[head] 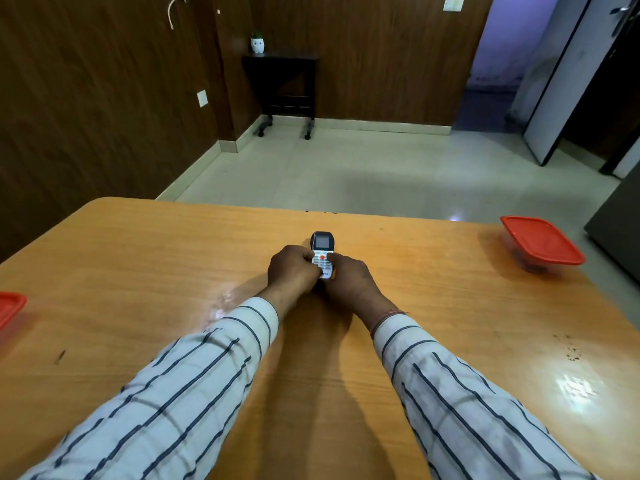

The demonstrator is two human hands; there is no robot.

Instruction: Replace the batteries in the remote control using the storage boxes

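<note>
Wooden table (138,271), remote (322,244) lengthwise, screen end away, hands (294,268) (349,284) gripping

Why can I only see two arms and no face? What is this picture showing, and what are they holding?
There is no machine here. The camera sits on a person's head and looks forward and down, so you see what they see: their own arms in striped sleeves. The two grips are just the person's hands. The left hand and the right hand both hold a remote control at the middle of the wooden table. Its buttons and small screen face up. Two storage boxes with red lids also sit on the table. The right box is near the far corner with its lid on. The left box is mostly cut off by the picture's edge. Behind the table are the floor and a small dark stand by the wall.
</note>
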